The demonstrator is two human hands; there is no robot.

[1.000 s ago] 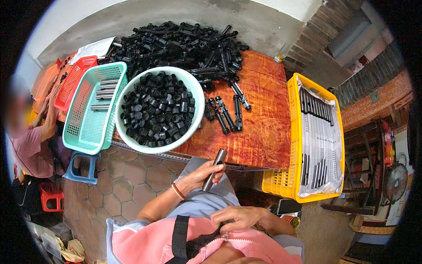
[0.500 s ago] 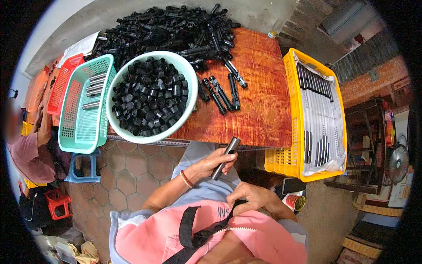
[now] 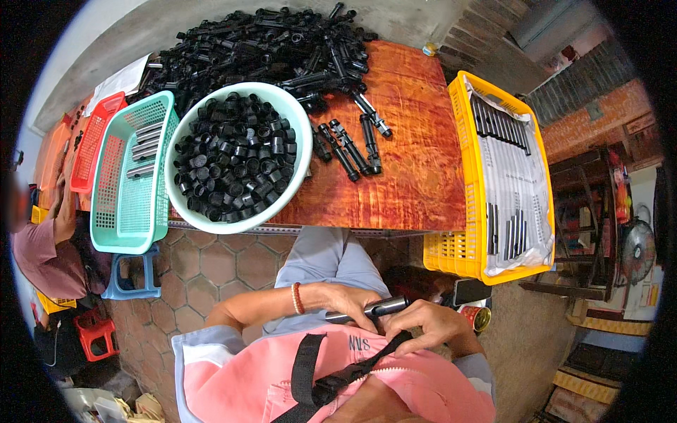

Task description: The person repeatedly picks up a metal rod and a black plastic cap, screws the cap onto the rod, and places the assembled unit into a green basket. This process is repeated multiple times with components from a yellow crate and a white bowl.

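My left hand (image 3: 347, 303), with a beaded bracelet on its wrist, is closed around a short, dark, shiny tube (image 3: 388, 306) in front of my lap. The tube lies almost level, its right end close to my right hand (image 3: 429, 326). That right hand is bent at the chest of my pink top, its fingers closed on the upper end of a black strap (image 3: 356, 368). Whether anything else sits inside the right fingers is hidden.
On the reddish wooden table (image 3: 395, 201) stand a pale basin (image 3: 305, 151) of black caps, a green basket (image 3: 106, 211) with metal tubes and a heap of black parts (image 3: 261, 53). A yellow crate (image 3: 479, 211) with dark tubes stands right. Another person (image 3: 49, 254) sits left.
My left hand has come down toward my chest with the tube, which has turned from steep to nearly level. My right hand has shifted slightly right and down, still at the strap.
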